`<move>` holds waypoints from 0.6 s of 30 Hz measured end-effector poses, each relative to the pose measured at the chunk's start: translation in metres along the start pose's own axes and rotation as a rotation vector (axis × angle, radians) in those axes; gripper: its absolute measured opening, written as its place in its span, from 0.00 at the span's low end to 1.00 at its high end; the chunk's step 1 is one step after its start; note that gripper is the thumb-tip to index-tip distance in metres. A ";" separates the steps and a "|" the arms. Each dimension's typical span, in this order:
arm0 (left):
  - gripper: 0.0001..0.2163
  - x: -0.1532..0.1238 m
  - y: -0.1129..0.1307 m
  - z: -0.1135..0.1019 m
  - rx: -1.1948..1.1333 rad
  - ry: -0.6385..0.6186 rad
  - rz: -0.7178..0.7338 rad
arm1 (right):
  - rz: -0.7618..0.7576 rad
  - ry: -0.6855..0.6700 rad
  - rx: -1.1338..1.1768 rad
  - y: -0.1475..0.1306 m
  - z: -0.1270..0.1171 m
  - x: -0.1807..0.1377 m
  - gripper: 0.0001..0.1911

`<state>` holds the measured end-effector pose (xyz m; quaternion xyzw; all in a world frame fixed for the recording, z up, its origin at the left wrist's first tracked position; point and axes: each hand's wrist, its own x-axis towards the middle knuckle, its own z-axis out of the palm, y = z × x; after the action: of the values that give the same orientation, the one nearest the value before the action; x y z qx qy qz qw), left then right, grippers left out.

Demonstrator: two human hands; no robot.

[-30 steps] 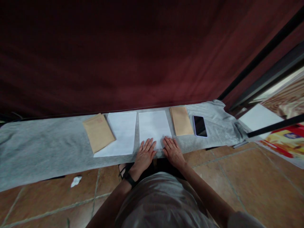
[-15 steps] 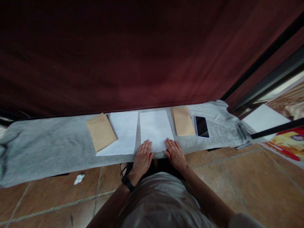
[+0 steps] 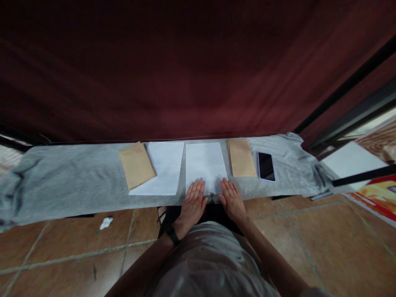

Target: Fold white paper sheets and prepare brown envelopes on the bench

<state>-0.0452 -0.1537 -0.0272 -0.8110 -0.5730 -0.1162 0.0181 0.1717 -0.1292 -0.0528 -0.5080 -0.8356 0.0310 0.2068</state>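
A white sheet of paper (image 3: 205,163) lies flat in front of me on a grey cloth (image 3: 83,177). My left hand (image 3: 193,204) rests on its near left corner, fingers stretched out and holding nothing. Across from it, my right hand (image 3: 232,202) lies flat at the near right corner, also with straight fingers. To the left is more white paper (image 3: 168,165), partly covered by a tilted stack of brown envelopes (image 3: 137,165). Just right of the middle sheet sits another stack of brown envelopes (image 3: 242,158).
A phone (image 3: 266,166) with a dark screen lies right of the envelopes. Dark red fabric (image 3: 198,82) rises behind the narrow surface. On the tiled floor (image 3: 148,231) is a scrap of white paper (image 3: 106,223). A black bar (image 3: 365,175) and a colourful printed sheet (image 3: 380,194) are at the right.
The whole view has shifted slightly with my head. Both hands remain flat at the near corners of the middle sheet, and the papers, envelopes and phone keep their places.
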 end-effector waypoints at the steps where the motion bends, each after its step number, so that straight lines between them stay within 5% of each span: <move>1: 0.28 0.006 0.007 0.003 -0.012 -0.012 0.019 | -0.027 -0.016 0.015 -0.006 0.002 0.004 0.30; 5: 0.28 0.016 0.016 0.013 -0.024 -0.060 0.034 | -0.061 -0.052 0.010 -0.015 0.008 0.010 0.29; 13: 0.28 -0.010 -0.020 0.001 -0.018 -0.081 -0.016 | -0.038 -0.060 -0.069 0.009 0.002 -0.009 0.31; 18: 0.27 0.021 -0.007 0.005 -0.039 -0.022 -0.069 | -0.044 -0.047 -0.086 0.012 0.005 -0.011 0.32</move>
<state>-0.0446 -0.1310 -0.0285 -0.7923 -0.5983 -0.1192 -0.0080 0.1836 -0.1321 -0.0642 -0.4970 -0.8518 0.0024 0.1657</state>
